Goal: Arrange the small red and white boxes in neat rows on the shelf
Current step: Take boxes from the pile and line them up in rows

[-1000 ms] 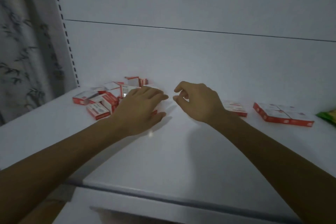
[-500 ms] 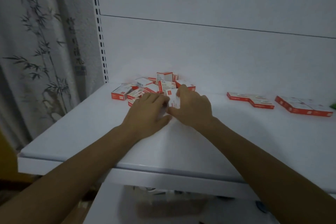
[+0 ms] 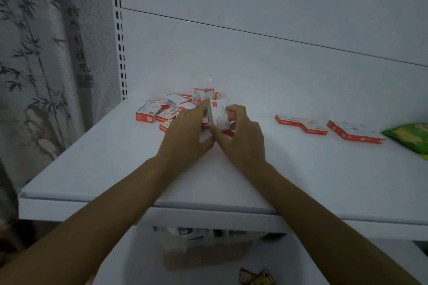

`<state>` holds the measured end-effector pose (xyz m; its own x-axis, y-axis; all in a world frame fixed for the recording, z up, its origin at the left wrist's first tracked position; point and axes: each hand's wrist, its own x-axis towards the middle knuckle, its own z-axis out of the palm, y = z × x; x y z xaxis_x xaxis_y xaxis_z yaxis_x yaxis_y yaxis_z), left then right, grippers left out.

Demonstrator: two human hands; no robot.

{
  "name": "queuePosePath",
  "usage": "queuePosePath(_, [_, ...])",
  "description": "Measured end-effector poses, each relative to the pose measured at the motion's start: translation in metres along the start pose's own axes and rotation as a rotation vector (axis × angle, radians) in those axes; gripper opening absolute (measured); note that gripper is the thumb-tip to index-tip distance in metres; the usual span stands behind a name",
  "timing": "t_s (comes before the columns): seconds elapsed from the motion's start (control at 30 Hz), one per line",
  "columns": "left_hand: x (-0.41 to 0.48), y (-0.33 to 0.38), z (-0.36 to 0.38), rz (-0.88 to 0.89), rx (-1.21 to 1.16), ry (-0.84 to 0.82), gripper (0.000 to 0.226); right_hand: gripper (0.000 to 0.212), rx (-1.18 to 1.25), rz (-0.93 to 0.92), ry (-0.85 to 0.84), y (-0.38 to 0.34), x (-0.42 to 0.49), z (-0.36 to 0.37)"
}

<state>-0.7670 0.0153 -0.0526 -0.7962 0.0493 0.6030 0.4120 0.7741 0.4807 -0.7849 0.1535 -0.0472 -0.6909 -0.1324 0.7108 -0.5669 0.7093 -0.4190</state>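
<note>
Grips box (image 3: 218, 115) at frame centre in right hand (image 3: 240, 136), fingers curled round it; steadies left edge with straight left hand (image 3: 185, 132) fingers. Long axis upright; probably goes right to rows (image 3: 301, 124), nearer right hand.

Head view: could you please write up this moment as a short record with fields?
Setting: white shelf, slotted upright at its left rear
Loose pile: red and white boxes, jumbled at the rear left
Right hand: fingers curled round a held box, its white face toward the camera
Left hand: straight fingers against that box's left side
Laid out: flat boxes and a second group further right
Other: green packet at the right edge
</note>
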Motion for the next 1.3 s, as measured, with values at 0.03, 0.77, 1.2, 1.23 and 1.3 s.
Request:
queuePosePath(0.03, [-0.001, 0.001, 0.000, 0.006, -0.004, 0.002, 0.077, 0.058, 0.018, 0.014, -0.013, -0.001, -0.002, -0.001])
queuePosePath(0.77, [-0.004, 0.018, -0.010, -0.097, -0.369, -0.007, 0.053, 0.054, 0.166, 0.071, -0.182, 0.019, 0.005, 0.002])
queuePosePath(1.2, [0.055, 0.134, 0.035, -0.286, -0.825, -0.180, 0.054, 0.062, 0.195, -0.135, -0.189, 0.093, 0.036, -0.135])
queuePosePath(1.23, [0.059, 0.145, 0.047, -0.296, -0.867, -0.192, 0.050, 0.061, 0.200, -0.104, -0.164, 0.106, 0.035, -0.147])
queuePosePath(1.3, [0.067, 0.167, 0.072, -0.302, -0.916, -0.223, 0.050, 0.057, 0.203, -0.045, -0.136, 0.131, 0.032, -0.170])
